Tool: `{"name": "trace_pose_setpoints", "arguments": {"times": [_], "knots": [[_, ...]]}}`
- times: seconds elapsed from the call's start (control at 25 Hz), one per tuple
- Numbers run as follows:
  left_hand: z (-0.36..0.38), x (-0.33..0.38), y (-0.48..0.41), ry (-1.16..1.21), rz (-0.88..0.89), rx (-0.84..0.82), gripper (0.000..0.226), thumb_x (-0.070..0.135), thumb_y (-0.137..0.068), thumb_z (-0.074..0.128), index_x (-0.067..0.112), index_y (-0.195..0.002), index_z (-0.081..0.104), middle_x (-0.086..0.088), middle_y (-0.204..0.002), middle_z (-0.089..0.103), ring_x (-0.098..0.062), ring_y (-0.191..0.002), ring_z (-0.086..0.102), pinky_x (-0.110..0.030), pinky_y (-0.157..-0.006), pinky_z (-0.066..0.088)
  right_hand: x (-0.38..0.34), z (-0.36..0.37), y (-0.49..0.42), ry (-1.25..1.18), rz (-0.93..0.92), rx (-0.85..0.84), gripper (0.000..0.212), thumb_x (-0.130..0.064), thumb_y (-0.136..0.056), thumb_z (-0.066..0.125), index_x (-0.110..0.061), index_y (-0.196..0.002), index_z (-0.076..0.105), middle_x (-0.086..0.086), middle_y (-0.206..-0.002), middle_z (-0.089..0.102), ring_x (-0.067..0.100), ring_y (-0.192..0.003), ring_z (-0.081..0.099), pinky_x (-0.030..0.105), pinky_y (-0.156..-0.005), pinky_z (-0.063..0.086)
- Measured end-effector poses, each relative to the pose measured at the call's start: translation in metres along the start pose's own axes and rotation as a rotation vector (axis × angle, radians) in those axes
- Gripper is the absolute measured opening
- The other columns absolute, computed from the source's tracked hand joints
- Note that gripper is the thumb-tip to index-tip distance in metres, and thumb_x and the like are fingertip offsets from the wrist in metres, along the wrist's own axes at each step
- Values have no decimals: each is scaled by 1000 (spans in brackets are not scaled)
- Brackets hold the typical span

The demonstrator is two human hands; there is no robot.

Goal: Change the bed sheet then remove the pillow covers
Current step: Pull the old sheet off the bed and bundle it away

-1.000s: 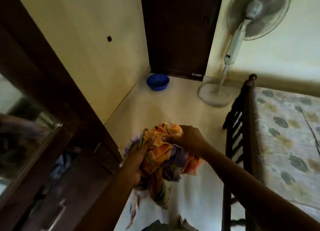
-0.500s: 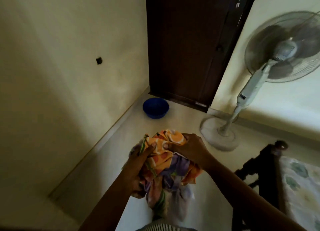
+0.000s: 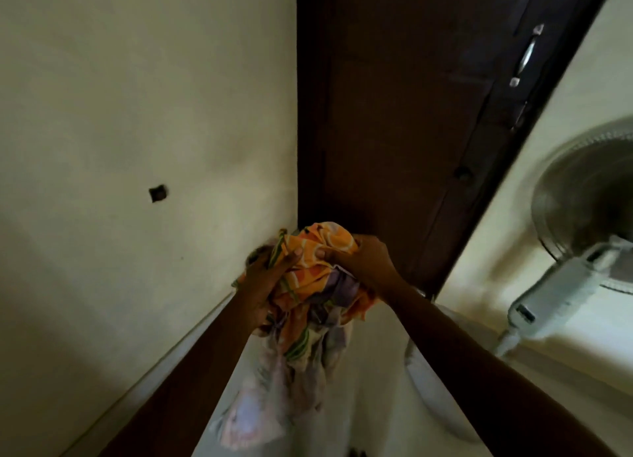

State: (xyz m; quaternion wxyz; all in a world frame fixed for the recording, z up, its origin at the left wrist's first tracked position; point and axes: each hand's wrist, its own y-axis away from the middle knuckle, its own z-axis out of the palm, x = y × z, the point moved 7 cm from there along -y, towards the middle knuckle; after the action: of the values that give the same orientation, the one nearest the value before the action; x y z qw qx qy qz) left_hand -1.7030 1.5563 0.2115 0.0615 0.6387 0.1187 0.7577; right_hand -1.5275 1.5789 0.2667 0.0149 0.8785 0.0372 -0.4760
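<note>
Right by the dark door (image 3: 394, 114), the left hand (image 3: 270, 278) and right hand (image 3: 363, 264) both gripped the bunched-up sheet (image 3: 315, 285) in mid-air; I'd have scooped up its dangling tail first so nothing dragged.

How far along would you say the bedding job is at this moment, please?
Done: a patterned cloth is bundled up, seemingly stripped bedding. In hand: left hand and right hand grip it, held up before the dark door. Left: cannot be judged; no bed or pillows are in view.
</note>
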Motion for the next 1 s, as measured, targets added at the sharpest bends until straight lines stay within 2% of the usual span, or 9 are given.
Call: {"name": "trace_pose_setpoints", "arguments": {"times": [0.08,0.24,0.36,0.48,0.64,0.72,0.84,0.92,1.0], "knots": [[19,20,-55,61,25,48,79,53,-62,78,25,-131,51,-9,-125,60,-30,-108,60,-50,-92,50,-2,-17,-67,-26,-53,-44,31,-34,-73,78,-11,-93,71,-4,-84,64,8,-80,60,12,-60,39],[40,54,-157,148,90,140,73,42,-69,74,27,-135,46,-8,-128,58,-27,-113,58,-49,-97,47,-11,-37,-194,0,-160,-132,17,-33,-72,79,-23,-71,65,-11,-67,59,0,-64,54,7,-51,36],[48,73,-221,215,113,165,43,22,-87,62,20,-128,51,-10,-119,62,-25,-101,62,-39,-83,56,-16,-41,-267,51,-210,-150,21,-37,-71,79,-20,-79,69,-7,-73,62,4,-70,57,12,-59,37],[55,87,-282,248,96,185,31,18,-89,57,21,-120,55,-8,-109,66,-20,-89,65,-30,-70,58,-14,-42,-336,87,-228,-143,35,-40,-70,79,-11,-87,71,2,-79,66,9,-76,60,19,-59,39],[60,87,-350,261,45,193,37,23,-89,58,22,-125,52,-6,-111,65,-18,-90,65,-33,-72,58,4,-36,-408,58,-208,-184,35,-36,-72,79,-7,-90,71,5,-78,65,11,-75,59,10,-48,38],[61,78,-377,255,7,214,36,23,-89,57,21,-125,52,-3,-104,66,-16,-89,64,-32,-73,57,20,-26,-438,62,-195,-219,38,-37,-71,79,-4,-89,71,7,-78,67,11,-74,61,13,-49,38],[62,57,-408,248,-60,256,33,21,-91,55,15,-123,54,-2,-99,66,-15,-84,66,-31,-72,57,47,-3,-474,32,-170,-319,29,-29,-74,78,-5,-88,70,-2,-68,60,-13,-53,53,7,-47,37],[56,37,-430,251,-120,325,33,26,-90,56,18,-122,54,-4,-101,66,-16,-84,68,-36,-74,57,62,20,-501,28,-176,-416,25,-20,-75,78,-3,-90,70,-3,-69,60,-16,-48,49,3,-49,37],[53,18,-444,199,-223,373,44,38,-88,57,24,-128,48,-4,-114,63,-23,-101,62,-49,-86,51,81,45,-526,19,-155,-509,25,-15,-75,78,2,-91,69,0,-72,61,-8,-51,51,11,-57,43]]}}
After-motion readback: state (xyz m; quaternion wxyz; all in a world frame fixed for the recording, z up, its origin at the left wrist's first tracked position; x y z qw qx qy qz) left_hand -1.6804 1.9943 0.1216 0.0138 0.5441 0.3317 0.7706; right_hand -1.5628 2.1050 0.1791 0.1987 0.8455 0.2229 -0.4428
